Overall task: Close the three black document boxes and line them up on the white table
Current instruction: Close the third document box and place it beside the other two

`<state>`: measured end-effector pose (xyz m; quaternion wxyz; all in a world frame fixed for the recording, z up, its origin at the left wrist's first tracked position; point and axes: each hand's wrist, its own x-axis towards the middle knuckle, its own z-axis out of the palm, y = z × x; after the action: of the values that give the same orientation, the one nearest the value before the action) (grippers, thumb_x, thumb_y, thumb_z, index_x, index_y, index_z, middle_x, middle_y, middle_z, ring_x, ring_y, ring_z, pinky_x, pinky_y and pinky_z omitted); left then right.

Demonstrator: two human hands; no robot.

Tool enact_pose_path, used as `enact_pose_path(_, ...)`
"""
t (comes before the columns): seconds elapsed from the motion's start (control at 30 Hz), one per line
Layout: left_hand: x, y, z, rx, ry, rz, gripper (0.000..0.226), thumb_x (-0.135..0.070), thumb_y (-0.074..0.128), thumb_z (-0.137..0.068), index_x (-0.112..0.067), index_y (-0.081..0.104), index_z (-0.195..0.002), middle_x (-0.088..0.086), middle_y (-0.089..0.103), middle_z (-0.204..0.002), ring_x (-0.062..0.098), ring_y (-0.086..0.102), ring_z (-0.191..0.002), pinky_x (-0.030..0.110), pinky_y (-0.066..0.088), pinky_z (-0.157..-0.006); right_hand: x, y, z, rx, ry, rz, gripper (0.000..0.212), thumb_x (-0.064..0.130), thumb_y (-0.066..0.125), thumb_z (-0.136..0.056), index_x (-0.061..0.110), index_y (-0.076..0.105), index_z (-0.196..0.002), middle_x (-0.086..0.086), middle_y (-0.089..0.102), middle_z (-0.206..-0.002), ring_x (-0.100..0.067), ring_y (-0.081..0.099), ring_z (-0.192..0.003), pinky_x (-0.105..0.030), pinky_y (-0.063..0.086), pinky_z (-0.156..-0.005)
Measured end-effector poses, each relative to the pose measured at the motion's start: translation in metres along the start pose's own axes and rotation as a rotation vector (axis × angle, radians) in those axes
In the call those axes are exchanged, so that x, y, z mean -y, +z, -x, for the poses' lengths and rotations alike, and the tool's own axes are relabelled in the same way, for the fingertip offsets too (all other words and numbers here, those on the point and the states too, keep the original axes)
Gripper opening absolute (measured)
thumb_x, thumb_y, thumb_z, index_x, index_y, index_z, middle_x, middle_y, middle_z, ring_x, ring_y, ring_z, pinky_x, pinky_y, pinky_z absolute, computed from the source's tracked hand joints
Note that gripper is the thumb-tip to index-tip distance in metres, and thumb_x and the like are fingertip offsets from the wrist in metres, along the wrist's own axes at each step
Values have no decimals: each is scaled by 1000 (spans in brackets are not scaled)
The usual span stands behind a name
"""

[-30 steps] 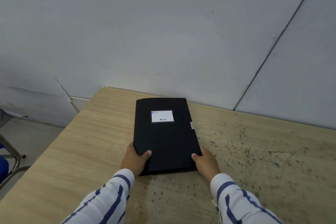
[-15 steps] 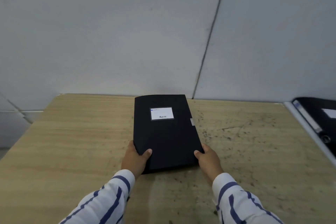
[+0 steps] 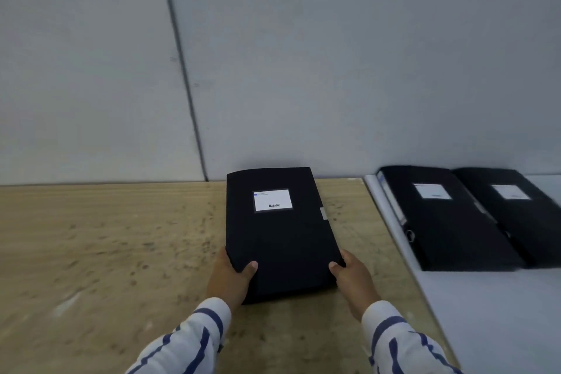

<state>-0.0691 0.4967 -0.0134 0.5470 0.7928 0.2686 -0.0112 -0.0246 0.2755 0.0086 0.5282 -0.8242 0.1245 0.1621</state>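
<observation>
At frame centre, both hands, left [image 3: 232,278] and right [image 3: 353,278], gripping near corners of closed black box [image 3: 277,234]; long axis running up-frame; white bench [image 3: 485,313] with two boxes [image 3: 473,215] lower right, nearer right hand.

Bare hands [image 3: 232,279]; white sleeves [image 3: 194,340], navy stripes, both arms.

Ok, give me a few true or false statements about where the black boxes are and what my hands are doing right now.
1. Both hands hold one black box. True: the left hand and right hand grip the near corners of the held box.
2. The held box is over the white table. False: it is over the wooden table.
3. Two boxes lie on the white table. True: the middle box and the far-right box lie side by side.
4. The held box is open. False: it looks closed.
</observation>
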Motion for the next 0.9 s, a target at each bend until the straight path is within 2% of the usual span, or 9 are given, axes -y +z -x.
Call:
enact_pose_path(0.13, -30, 66, 0, 21, -20, 7, 63, -28, 67, -86, -19, 37, -140, 5, 56, -134, 31, 57, -118, 43, 48, -98, -16, -61, -27, -22, 23, -7, 31, 10, 45, -94, 22, 57, -120, 4, 63, -102, -19, 59, -98, -36, 48, -91)
enact_pose_path(0.33, -56, 129, -10, 40, -33, -25, 62, -28, 67, -85, -18, 37, -138, 6, 55, -134, 30, 56, -119, 44, 47, -100, -33, -112, -62, -80, 81, 4, 32, 11, 46, -94, 17, 53, -125, -5, 59, -113, -25, 56, -106, -42, 47, -99)
enact_pose_path(0.5, -66, 155, -19, 23, -41, -55, 60, -24, 67, -85, -15, 39, -137, 8, 56, -132, 30, 56, -118, 41, 46, -98, -41, -126, -83, -111, 96, 43, 29, 10, 45, -93, 17, 55, -119, -10, 59, -118, -28, 56, -106, -45, 47, -100)
enact_pose_path(0.73, -69, 167, -29, 13, -47, -115, 60, -26, 69, -83, -15, 40, -135, 8, 55, -132, 30, 55, -119, 45, 48, -100, -46, -125, -94, -155, 102, 158, 33, 9, 45, -94, 10, 50, -126, -13, 56, -125, -30, 56, -110, -32, 45, -88)
enact_pose_path(0.9, -67, 169, -32, 5, -69, -159, 63, -28, 68, -83, -14, 38, -136, 10, 53, -133, 31, 54, -121, 47, 47, -101, -43, -118, -94, -189, 83, 305, 46, 10, 45, -95, 4, 34, -140, -20, 48, -136, -35, 47, -123, -42, 44, -104)
